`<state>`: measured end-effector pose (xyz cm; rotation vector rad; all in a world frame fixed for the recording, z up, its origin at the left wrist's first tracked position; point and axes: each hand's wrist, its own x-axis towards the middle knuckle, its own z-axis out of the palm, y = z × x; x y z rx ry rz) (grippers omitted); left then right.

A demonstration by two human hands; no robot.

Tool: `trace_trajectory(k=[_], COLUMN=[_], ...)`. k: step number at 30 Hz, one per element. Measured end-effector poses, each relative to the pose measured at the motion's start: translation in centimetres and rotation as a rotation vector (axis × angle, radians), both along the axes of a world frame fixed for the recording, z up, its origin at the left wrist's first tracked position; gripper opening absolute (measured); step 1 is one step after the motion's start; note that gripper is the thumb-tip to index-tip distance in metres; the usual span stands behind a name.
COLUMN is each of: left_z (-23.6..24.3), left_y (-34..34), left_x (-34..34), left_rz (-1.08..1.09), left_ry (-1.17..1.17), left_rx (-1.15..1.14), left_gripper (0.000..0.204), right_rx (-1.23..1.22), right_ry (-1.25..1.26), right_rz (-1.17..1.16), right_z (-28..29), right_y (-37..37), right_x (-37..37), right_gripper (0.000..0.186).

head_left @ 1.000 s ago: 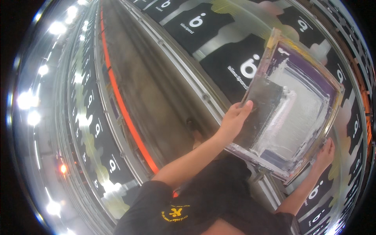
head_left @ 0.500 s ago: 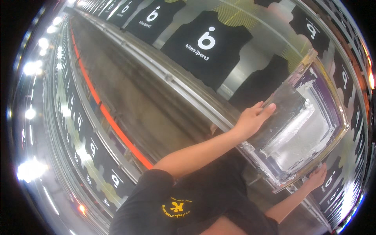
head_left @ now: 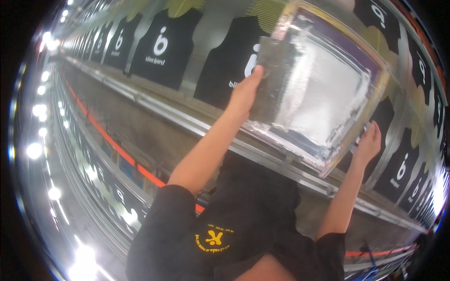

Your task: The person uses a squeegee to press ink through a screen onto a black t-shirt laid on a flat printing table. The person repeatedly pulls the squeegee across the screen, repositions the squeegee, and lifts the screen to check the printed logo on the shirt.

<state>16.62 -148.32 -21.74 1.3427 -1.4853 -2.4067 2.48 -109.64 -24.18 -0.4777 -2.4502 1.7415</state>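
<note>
Frame (head_left: 381, 77), between left grip (head_left: 245, 90) and right grip (head_left: 369, 143)

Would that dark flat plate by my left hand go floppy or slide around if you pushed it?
Probably not floppy: the dark plate looks flat, without obvious sagging. It might slide easily, since wet-looking white paste lies along its right edge.

The left hand (head_left: 244, 93) gripped with thumb extended, its arm (head_left: 205, 147) outstretched. The right hand (head_left: 369, 145) was curled, its forearm (head_left: 341, 199) slanted upward.
</note>
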Motion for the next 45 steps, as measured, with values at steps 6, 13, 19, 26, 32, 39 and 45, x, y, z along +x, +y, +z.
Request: trace_trajectory(k=[6,13,19,26,32,39,45], left_z=[-0.9,0.3,3.6,6.8,2.2,-0.3,3.7], left_y=[-8.1,-12.8,-14.0,-16.3,-14.1,-15.2,-1.7], left_x=[3.7,7.5,5.8,-1.4,-12.6,-19.4,-18.3], left_rz=[0.045,0.006,-0.022,-0.737,-1.154,-1.256,-1.256], left_ry=[-0.040,-0.096,-0.071,-0.067,0.282,0.387,0.198], left_rx=[0.102,0.122,-0.093,-0.814,-1.545,-1.679,-1.699], left_gripper=[0.080,0.080,0.080,0.057,0.044,0.040,0.050], right_rx=[0.127,0.186,0.336,0.480,0.535,0.481,0.739], right_ry=[-0.001,-0.007,0.019,-0.127,-0.180,-0.296,0.425], right_rz=[-0.020,0.030,0.036,0.063,0.078,0.035,0.211], right_z=[-3.3,-0.6,-3.9,-4.2,-4.6,-3.9,3.9], right_y=[-8.5,-14.4,-14.7,-20.1,-20.0,-21.7,-9.1], right_x=[3.5,6.6,5.6,5.4,5.2,6.0,-0.3], right_gripper=[0.029,0.026,0.033,0.043,0.042,0.042,0.048])
